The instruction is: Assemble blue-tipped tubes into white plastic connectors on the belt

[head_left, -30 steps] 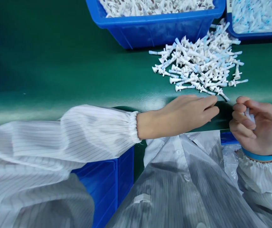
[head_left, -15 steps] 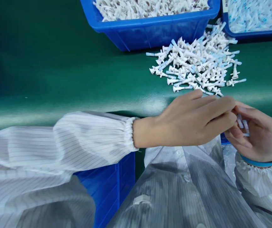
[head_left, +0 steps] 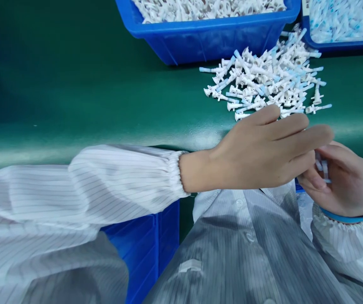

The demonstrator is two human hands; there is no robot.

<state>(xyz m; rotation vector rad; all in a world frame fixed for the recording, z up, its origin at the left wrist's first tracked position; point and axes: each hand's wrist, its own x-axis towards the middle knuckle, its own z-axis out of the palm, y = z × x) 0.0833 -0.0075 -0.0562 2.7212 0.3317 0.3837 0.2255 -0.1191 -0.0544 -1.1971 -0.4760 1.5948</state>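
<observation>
My left hand (head_left: 257, 152) reaches across my front, back of the hand up, its fingers bent toward my right hand (head_left: 349, 179). Its fingertips meet the right fingers, and whatever they pinch is hidden. In the curled right palm lie a few small translucent plastic tubes (head_left: 325, 169), partly covered by the fingers. Just beyond the left hand, a heap of white plastic connectors with pale blue tube ends (head_left: 264, 80) spreads over the green table (head_left: 89, 105).
A blue bin (head_left: 213, 40) full of white plastic parts stands behind the heap. To its right is a blue tray (head_left: 342, 45) of translucent and light blue pieces. Below the table edge, left of my lap, sits another blue bin (head_left: 143, 253).
My left hand has shifted slightly right and its fingers are more spread, covering more of the right fingertips. My right hand stays nearly in place with the tubes in its palm.
</observation>
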